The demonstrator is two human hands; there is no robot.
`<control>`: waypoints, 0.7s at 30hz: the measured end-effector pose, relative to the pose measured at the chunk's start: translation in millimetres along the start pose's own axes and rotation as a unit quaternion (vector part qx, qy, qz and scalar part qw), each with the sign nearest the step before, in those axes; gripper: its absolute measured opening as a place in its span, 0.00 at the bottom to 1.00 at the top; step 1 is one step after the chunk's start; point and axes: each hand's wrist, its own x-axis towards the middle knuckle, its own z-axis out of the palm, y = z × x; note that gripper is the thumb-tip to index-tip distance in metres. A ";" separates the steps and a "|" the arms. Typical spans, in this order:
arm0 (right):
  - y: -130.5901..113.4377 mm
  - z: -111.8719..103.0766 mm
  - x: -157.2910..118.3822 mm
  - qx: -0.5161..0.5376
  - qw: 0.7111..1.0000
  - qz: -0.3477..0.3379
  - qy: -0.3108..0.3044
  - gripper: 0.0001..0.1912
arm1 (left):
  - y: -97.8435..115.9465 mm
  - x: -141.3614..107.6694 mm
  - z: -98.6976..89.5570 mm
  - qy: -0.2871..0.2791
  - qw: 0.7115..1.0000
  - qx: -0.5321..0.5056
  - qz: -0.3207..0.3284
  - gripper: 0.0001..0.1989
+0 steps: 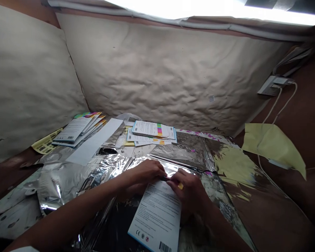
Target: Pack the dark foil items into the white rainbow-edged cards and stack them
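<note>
A white printed packet (157, 213) with blue edges, lines of text, a CE mark and a barcode lies tilted in front of me. My left hand (153, 169) is closed at its top edge, fingers bent and pressed together. Beside it, my right hand (186, 185) pinches the packet's top right corner, with thumb and fingers together. A small dark strip (165, 178) shows between the two hands; I cannot tell what it is. A bit of orange (180, 186) peeks out by the right fingers. The fingertips are partly hidden.
Shiny silver film (110, 164) covers the worktop. Behind my hands sits a stack of similar packets (149, 129); more packets (77, 129) fan out at the left beside a white paper strip (97, 140). A yellow sheet (274, 147) and a socket with cables (275, 85) are at the right.
</note>
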 end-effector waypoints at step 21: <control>-19.0 7.4 -3.7 -0.037 0.998 0.056 0.001 0.04 | -0.2 2.0 -7.9 0.017 0.969 -0.246 0.015 0.10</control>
